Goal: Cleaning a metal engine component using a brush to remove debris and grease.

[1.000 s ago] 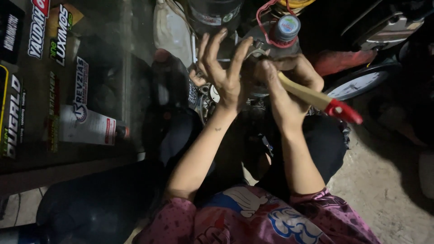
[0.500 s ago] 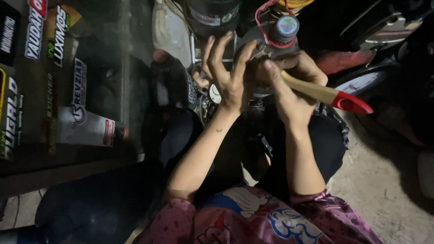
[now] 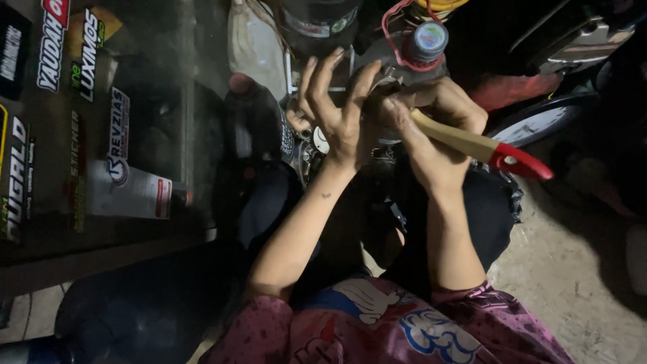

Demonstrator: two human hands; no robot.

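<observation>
Gripping a wooden-handled brush [image 3: 472,143] with a red tip at upper centre, the right hand [image 3: 438,128] is working it into the engine parts [image 3: 317,145] while the left hand [image 3: 337,111], fingers [image 3: 322,74] splayed loose, is steadying them.

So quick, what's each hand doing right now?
Left hand: open, fingers spread, pressed against the machine part in front; holds nothing visible.
Right hand: closed around a wooden-handled tool with a red end.
</observation>
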